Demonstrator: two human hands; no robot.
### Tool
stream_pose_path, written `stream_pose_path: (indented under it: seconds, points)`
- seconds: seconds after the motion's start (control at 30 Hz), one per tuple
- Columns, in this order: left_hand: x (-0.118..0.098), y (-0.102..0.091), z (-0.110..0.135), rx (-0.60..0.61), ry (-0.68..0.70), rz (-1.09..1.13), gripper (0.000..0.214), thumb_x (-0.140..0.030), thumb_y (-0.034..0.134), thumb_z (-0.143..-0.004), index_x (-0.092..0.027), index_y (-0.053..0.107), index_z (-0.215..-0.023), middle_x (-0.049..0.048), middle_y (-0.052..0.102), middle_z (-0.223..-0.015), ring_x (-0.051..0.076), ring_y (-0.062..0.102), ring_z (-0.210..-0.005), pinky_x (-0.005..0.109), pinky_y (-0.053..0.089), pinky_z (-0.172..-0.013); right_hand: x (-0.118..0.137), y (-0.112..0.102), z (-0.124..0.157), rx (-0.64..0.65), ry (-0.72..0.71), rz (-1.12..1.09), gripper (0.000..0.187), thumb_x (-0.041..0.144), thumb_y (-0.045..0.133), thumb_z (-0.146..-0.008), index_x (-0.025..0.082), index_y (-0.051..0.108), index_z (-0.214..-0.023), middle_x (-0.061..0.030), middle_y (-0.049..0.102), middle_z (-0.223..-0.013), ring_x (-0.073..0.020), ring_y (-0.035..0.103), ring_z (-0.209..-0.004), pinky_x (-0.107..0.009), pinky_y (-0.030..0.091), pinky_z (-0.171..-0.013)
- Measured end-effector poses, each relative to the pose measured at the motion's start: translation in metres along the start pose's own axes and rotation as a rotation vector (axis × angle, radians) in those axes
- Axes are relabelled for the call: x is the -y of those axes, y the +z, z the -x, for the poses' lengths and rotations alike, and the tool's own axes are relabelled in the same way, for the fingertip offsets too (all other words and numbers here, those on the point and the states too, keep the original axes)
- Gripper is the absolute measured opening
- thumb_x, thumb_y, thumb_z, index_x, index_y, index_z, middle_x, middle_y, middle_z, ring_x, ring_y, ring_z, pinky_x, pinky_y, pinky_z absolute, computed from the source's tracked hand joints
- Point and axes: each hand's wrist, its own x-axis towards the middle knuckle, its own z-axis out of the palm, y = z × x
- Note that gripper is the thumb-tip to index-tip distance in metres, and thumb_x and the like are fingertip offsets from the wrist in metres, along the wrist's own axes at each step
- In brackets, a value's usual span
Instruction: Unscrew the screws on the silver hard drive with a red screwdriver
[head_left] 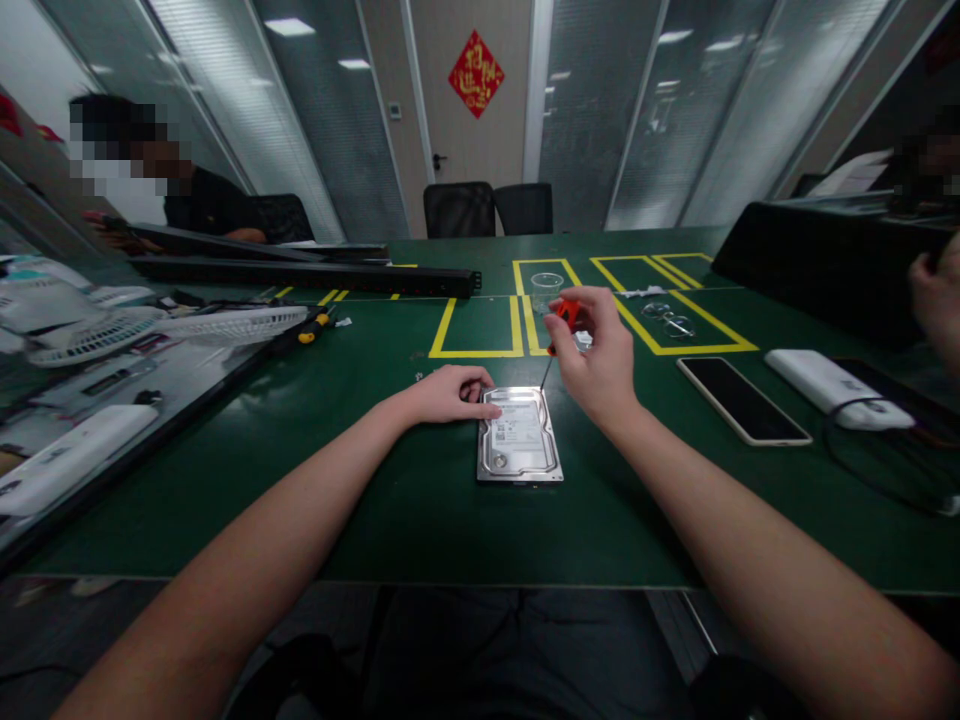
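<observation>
A silver hard drive (pixel 520 440) lies flat on the green table mat (pixel 390 480), label side up. My left hand (pixel 450 393) rests against its far left corner, fingers curled onto the edge. My right hand (pixel 596 355) is closed around a small screwdriver with a red-orange handle (pixel 566 313); its thin shaft points down to the drive's far right corner.
A clear plastic cup (pixel 545 290) stands in a yellow-taped square behind the drive. A dark phone (pixel 741 399) and a white power bank (pixel 825 385) lie to the right. A yellow-handled screwdriver (pixel 313 328) and fan parts lie at left. Other people sit at both sides.
</observation>
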Motion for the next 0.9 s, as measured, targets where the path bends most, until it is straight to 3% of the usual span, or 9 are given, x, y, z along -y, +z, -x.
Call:
stream_pose_path:
  seconds: [0.33,0.77,0.9]
  points:
    - [0.0,-0.001,0.0,0.002,0.005,-0.005,0.058,-0.068,0.075,-0.079,-0.02,0.068,-0.113,0.0007,0.063,-0.083,0.018,0.056,-0.075,0.032,0.039,-0.071,0.0,0.0,0.0,0.003,-0.02,0.035,0.025,0.045,0.066,-0.099,0.029,0.062,-0.118,-0.0032,0.071,-0.104,-0.0209,0.068,-0.088,-0.04,0.059,-0.078]
    - [0.003,0.001,-0.001,-0.005,0.032,0.008,0.058,-0.066,0.076,-0.08,-0.018,0.068,-0.112,-0.0007,0.062,-0.081,0.017,0.055,-0.074,0.031,0.04,-0.071,0.009,-0.002,0.0,0.005,0.016,-0.013,0.023,0.033,0.051,-0.105,0.024,0.064,-0.121,-0.0069,0.072,-0.113,-0.021,0.068,-0.096,-0.038,0.057,-0.082]
    - [0.006,0.003,-0.002,-0.023,0.048,0.018,0.057,-0.064,0.077,-0.08,-0.018,0.068,-0.111,-0.0011,0.06,-0.079,0.016,0.054,-0.073,0.032,0.039,-0.069,0.007,0.0,-0.003,0.003,0.04,0.005,0.024,0.03,0.049,-0.105,0.022,0.065,-0.121,-0.007,0.072,-0.109,-0.0191,0.067,-0.09,-0.036,0.056,-0.081]
